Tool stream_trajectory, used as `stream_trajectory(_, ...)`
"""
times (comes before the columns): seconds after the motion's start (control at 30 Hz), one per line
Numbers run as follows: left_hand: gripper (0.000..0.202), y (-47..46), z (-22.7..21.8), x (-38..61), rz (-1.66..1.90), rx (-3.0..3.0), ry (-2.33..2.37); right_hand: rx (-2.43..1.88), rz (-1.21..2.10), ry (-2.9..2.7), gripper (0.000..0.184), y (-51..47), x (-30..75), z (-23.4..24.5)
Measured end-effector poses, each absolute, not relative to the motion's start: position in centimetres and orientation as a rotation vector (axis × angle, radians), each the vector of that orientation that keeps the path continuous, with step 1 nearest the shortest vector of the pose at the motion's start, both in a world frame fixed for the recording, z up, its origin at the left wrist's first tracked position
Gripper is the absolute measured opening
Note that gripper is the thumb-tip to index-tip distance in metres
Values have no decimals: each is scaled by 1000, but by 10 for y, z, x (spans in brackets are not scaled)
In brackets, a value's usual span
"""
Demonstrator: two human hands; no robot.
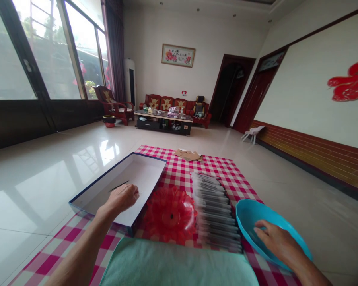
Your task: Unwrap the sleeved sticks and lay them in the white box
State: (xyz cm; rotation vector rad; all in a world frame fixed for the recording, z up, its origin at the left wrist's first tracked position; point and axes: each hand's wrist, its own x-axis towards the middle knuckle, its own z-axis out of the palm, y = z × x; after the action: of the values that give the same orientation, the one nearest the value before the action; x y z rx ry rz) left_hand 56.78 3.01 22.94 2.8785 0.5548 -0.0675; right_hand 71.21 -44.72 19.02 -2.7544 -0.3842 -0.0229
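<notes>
My left hand is over the shallow white box with a dark blue rim, its fingers closed. A thin dark stick shows just beyond it; I cannot tell whether the hand grips it or it lies in the box. My right hand reaches over the blue bowl, fingers loosely bent and apart, with nothing visible in them. Between the hands, a red flower-shaped dish has a small black piece at its middle. Beside it lies a row of clear pens, several of them, blurred.
A pale green cloth lies nearest me on a pink-and-white checked tablecloth. Brown cardboard pieces rest at the far edge. Farther off are a coffee table, a red sofa and a small white chair.
</notes>
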Motion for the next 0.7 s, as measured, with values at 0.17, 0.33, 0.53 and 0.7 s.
stream_trajectory(0.17,26,29,231,567,-109,2936,560,-2671,-329,-607,21,-390,693,213)
stream_trajectory(0.33,27,30,232,566,-102,2967,592,-2564,-286,-980,21,-321,672,208)
stream_trajectory(0.53,30,25,242,566,-16,2969,612,-2686,-432,-989,22,-299,668,194)
stream_trajectory(0.7,31,10,247,563,106,2964,524,-2688,-433,-1002,18,-301,667,195)
